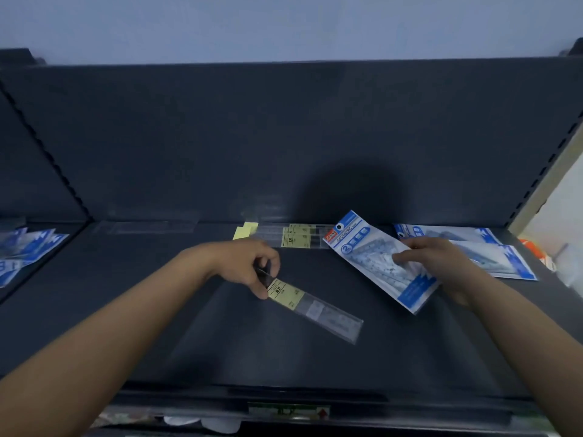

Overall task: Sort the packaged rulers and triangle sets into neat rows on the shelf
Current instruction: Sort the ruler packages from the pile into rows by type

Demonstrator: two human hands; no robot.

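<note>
Price strip [288, 411] runs along the front lip at the bottom edge, print too blurred to read. Dark shelf [220, 357] deck above it, both forearms reaching in over it.

Left hand [249, 266]: fingers curled, thumb and fingertips pinching the yellow-label end of a packaged ruler [315, 309]. The ruler sits in a clear sleeve and lies diagonally, its free end pointing toward the lower right, over mid-shelf. Cannot tell if that end touches the deck.

Right hand [438, 263]: fingers spread over the top face of a blue-white triangle set pack [372, 257] and gripping it. The pack is tilted, its hang-hole end pointing up and left, "GEOMETRIC" readable on it. It is right of the ruler and apart from it.

Farther back, a row of rulers [293, 236] with yellow labels lies flat against the back panel [284, 137], between the two hands. Left of that row, more clear sleeves [151, 227], faint, contents unclear. Back right, behind the right hand, more triangle sets [492, 247] lie flat and overlapping. In the neighbouring bay at far left, loose blue packs [28, 247] lie fanned out. Pale wall [284, 23] above the unit.
</note>
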